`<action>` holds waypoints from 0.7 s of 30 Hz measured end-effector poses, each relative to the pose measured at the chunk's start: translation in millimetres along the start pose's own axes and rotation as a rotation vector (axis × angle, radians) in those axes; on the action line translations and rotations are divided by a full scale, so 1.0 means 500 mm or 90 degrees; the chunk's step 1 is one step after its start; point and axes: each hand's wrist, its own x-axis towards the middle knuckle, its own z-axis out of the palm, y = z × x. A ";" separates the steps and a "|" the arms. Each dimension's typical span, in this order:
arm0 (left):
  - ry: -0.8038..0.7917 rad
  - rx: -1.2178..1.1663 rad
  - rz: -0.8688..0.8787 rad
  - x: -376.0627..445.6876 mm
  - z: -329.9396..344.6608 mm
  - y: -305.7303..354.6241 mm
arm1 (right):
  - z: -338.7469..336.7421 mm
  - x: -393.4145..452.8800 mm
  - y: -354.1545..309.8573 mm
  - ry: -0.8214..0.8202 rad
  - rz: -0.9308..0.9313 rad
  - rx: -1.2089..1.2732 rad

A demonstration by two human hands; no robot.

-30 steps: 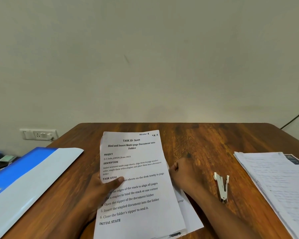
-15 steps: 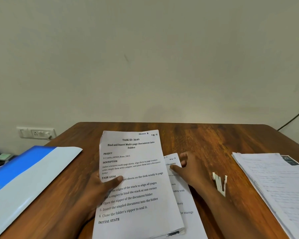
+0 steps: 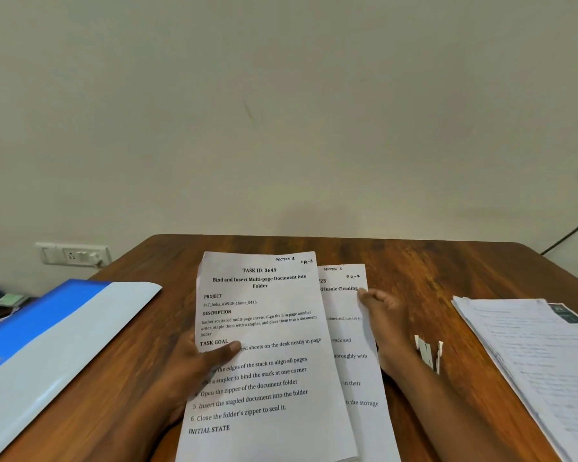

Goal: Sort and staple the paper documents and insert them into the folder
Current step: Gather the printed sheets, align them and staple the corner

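My left hand grips the left edge of a printed paper stack headed "TASK ID: 3649", thumb on top, holding it tilted above the wooden table. A second sheet marked "Section 3" lies on the table to its right, partly under the stack. My right hand rests on that sheet's right edge, fingertips pinching near its upper corner. A small white stapler lies just right of my right wrist. A blue and white folder sits at the left.
Another pile of printed papers lies at the table's right edge. A wall socket is on the wall at the left, and a black cable runs down at the far right. Small items sit beyond the folder at the far left.
My right hand has slid the Section 3 sheet out from under the stack, up and to the right, so more of it shows. The left hand and its stack stayed put.
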 end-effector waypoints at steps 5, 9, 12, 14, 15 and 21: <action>-0.002 -0.008 0.001 0.000 0.002 0.001 | 0.000 -0.005 -0.015 0.016 0.008 0.069; -0.012 -0.017 -0.001 -0.002 0.003 0.002 | 0.000 -0.005 -0.015 0.015 0.013 0.093; -0.020 -0.003 -0.001 -0.002 0.001 0.000 | 0.004 -0.007 -0.014 -0.002 0.030 0.115; -0.031 -0.010 -0.002 -0.005 0.001 0.001 | 0.011 -0.013 -0.014 -0.029 0.035 0.126; -0.041 -0.014 -0.006 -0.006 0.002 0.003 | 0.015 -0.017 -0.015 -0.042 0.032 0.127; -0.062 0.002 0.018 0.005 0.002 -0.009 | 0.055 -0.058 -0.022 -0.100 -0.042 0.129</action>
